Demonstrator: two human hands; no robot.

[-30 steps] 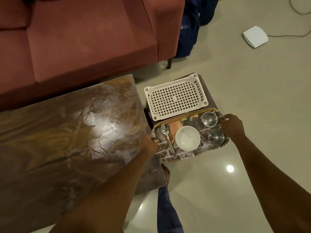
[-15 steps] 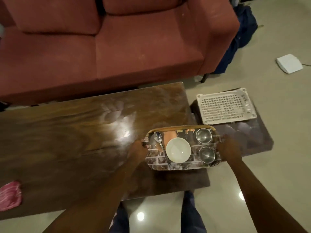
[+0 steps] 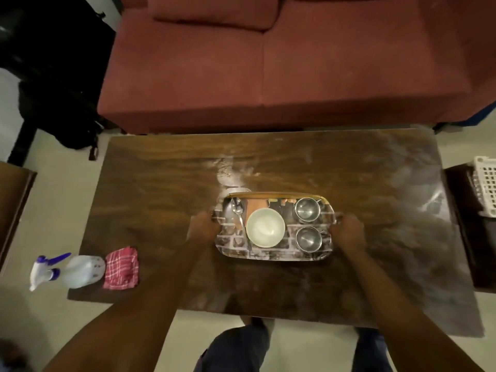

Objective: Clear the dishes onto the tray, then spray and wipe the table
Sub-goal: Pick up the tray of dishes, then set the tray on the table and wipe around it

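A patterned tray [image 3: 273,254] is over the middle of the dark wooden table [image 3: 166,189]. It carries a white bowl [image 3: 265,227], a spoon [image 3: 237,210] and two steel cups [image 3: 307,209] [image 3: 308,238]. My left hand [image 3: 204,229] grips the tray's left end and my right hand [image 3: 349,230] grips its right end. A red checked cloth [image 3: 121,267] lies at the table's front left corner, with a spray bottle [image 3: 67,271] on its side next to it.
A red sofa [image 3: 268,63] runs along the far side of the table. A white slotted basket [image 3: 485,185] rests on a low stand at the right. A dark bag [image 3: 53,76] sits on the floor at the far left. My legs [image 3: 239,347] are below the table's near edge.
The tray, held at both ends, has travelled left from the low stand with the basket to over the table's middle. The view has swung left, bringing the cloth and spray bottle in.
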